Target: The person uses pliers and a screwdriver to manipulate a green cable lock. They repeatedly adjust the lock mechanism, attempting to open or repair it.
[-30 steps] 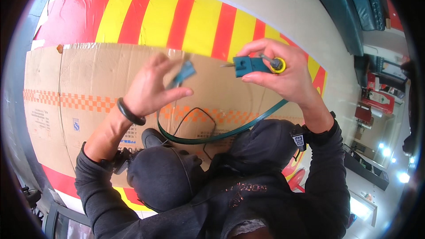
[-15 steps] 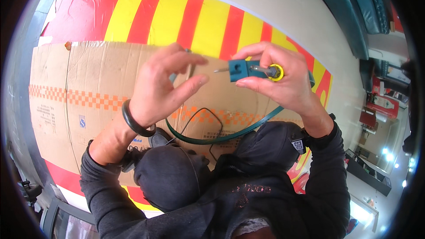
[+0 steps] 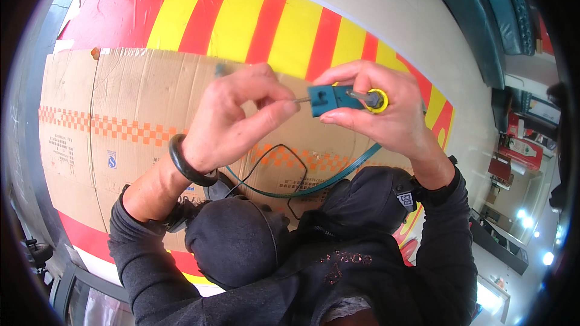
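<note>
My right hand (image 3: 389, 108) grips a small teal block (image 3: 322, 101) with a dark slot in its face. The same hand also holds a metal-shafted tool with a yellow-ringed dark end (image 3: 377, 101), which looks like a screwdriver; it lies against the block. From the block's left end sticks a thin metal pin (image 3: 302, 99). My left hand (image 3: 241, 115) has thumb and forefinger closed on that pin. Below both hands a green strap (image 3: 338, 180) curves across; its upper ends pass behind my hands. A blurred teal bit (image 3: 219, 70) shows beyond my left hand.
A flattened cardboard sheet (image 3: 133, 93) lies under my hands, over a red and yellow striped mat (image 3: 238, 15). On the cardboard runs a thin black cord (image 3: 302, 166), near my knees (image 3: 238, 241). Dark green padded seats (image 3: 477, 18) stand at the far right.
My left hand has moved right and its fingers have closed on the metal pin. The block has tilted slightly in my right hand. The strap has shifted and looks narrower.
</note>
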`<move>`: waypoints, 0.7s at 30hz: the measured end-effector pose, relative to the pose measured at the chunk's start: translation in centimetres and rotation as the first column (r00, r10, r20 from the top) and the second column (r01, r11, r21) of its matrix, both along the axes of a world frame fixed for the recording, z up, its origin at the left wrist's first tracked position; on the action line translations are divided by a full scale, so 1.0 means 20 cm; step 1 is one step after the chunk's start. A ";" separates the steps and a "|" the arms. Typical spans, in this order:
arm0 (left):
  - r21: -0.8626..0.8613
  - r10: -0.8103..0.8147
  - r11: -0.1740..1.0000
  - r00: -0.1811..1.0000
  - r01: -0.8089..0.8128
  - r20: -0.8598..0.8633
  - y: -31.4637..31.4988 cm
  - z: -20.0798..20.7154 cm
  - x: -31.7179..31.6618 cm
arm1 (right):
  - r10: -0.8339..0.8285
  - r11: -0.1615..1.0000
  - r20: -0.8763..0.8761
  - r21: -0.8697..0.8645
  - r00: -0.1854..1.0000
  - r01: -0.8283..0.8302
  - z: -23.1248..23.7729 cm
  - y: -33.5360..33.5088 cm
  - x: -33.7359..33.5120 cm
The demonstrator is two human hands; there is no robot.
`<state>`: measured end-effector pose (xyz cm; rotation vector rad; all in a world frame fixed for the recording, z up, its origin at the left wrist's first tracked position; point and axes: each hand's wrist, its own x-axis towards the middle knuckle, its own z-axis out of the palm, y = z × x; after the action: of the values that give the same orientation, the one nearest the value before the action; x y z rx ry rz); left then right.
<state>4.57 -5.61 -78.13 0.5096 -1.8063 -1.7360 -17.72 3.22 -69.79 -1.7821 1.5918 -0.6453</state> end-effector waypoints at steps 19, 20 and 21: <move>-0.062 -0.023 0.998 0.999 0.025 0.027 0.02 0.01 -0.01 | 0.092 0.974 -0.030 -0.206 0.995 -0.096 -0.05 -0.04 0.00; -0.067 -0.028 0.997 0.999 0.030 0.037 0.02 0.01 -0.01 | 0.112 0.966 -0.052 -0.227 0.992 -0.121 -0.05 -0.04 -0.01; -0.071 -0.032 0.997 0.998 0.035 0.047 0.02 0.01 -0.01 | 0.095 0.968 -0.044 -0.230 0.994 -0.103 -0.06 -0.04 0.00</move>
<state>4.41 -5.15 -77.97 0.4953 -1.9122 -1.6874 -17.74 2.34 -70.96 -2.0380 1.4870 -0.7850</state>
